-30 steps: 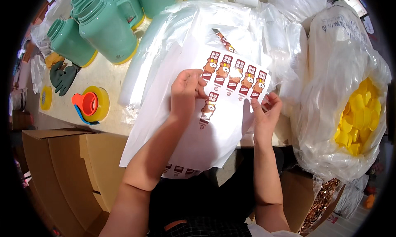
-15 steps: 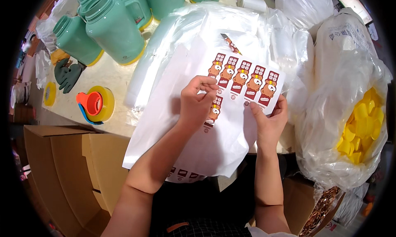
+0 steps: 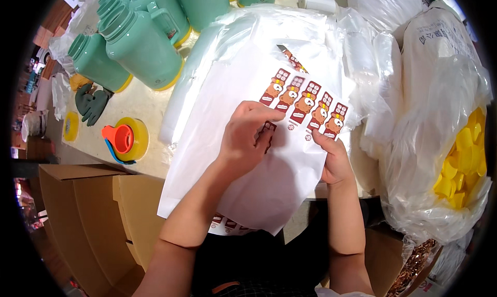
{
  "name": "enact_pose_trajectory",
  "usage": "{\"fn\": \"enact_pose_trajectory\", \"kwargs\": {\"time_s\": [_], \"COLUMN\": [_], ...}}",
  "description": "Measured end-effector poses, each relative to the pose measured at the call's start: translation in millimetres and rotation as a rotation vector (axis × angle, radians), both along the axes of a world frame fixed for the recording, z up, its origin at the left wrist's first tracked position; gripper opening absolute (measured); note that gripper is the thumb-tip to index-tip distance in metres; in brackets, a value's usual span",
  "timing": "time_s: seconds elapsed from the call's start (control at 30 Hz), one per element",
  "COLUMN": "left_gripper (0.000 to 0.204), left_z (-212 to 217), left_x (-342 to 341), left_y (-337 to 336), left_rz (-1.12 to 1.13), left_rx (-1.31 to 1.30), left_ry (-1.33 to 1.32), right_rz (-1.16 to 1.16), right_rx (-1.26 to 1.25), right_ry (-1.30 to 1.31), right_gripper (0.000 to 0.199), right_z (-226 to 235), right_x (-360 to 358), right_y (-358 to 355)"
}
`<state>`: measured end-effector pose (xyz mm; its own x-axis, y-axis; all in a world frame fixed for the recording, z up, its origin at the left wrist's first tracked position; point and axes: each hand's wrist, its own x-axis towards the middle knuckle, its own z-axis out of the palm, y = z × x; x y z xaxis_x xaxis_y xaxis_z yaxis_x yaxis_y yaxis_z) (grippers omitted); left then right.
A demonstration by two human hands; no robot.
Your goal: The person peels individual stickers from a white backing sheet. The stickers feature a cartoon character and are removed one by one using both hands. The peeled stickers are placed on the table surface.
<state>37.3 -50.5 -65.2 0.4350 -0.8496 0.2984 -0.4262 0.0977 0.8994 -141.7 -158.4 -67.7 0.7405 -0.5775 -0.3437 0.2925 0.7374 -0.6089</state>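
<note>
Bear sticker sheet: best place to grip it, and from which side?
Probably the bear sticker sheet's right edge, from the right, thumb above and fingers beneath, as the right hand has it. The sheet is thin and flat, so a pinch suits; the left hand covers part further left.

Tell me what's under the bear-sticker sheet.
A printed edge, apparently another sheet, peeks out below the sticker sheet; clear plastic shows past its top edge. Whatever lies beneath the middle is covered.

Looks like a workshop, judging by identical green jugs (image 3: 144, 56) massed upper left, bagged yellow parts (image 3: 462, 162) far right, open cardboard box (image 3: 96, 209) lower left.
</note>
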Motion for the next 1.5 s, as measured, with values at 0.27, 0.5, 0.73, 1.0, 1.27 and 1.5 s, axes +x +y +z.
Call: {"fn": "enact_pose_trajectory", "kwargs": {"time_s": [0.27, 0.5, 0.73, 1.0, 1.27, 1.5], "left_gripper": [0.037, 0.034, 0.028, 0.024, 0.012, 0.006], "left_z": [1.3, 7.9, 6.5, 18.3, 26.2, 7.2], "left_x": [10.0, 10.6, 15.5, 20.0, 64.9, 53.2], "left_y": [0.0, -2.6, -0.3, 5.9, 23.1, 12.7], "left_rz": [-0.074, -0.071, -0.085, -0.117, -0.113, 0.224], "left_rx": [-0.031, -0.101, -0.067, 0.047, -0.121, -0.34], "left_ry": [-0.182, -0.338, -0.416, -0.389, 0.542, 0.972], "right_rz": [0.018, 0.041, 0.027, -0.096, -0.158, -0.082], "right_rx": [0.114, 0.014, -0.034, 0.008, -0.291, -0.841], "right_ry": [-0.084, -0.023, 0.015, 0.192, 0.409, 0.72], "right_gripper": [0.044, 0.046, 0.044, 0.042, 0.04, 0.039], "right_z": [-5.0, 6.7, -0.3, -2.2, -5.2, 8.1], "right_x": [-1.7, -2.4, -1.7, 0.7, 2.3, -3.2], "right_y": [1.3, 1.3, 1.0, -2.6, 0.3, 1.8]}}
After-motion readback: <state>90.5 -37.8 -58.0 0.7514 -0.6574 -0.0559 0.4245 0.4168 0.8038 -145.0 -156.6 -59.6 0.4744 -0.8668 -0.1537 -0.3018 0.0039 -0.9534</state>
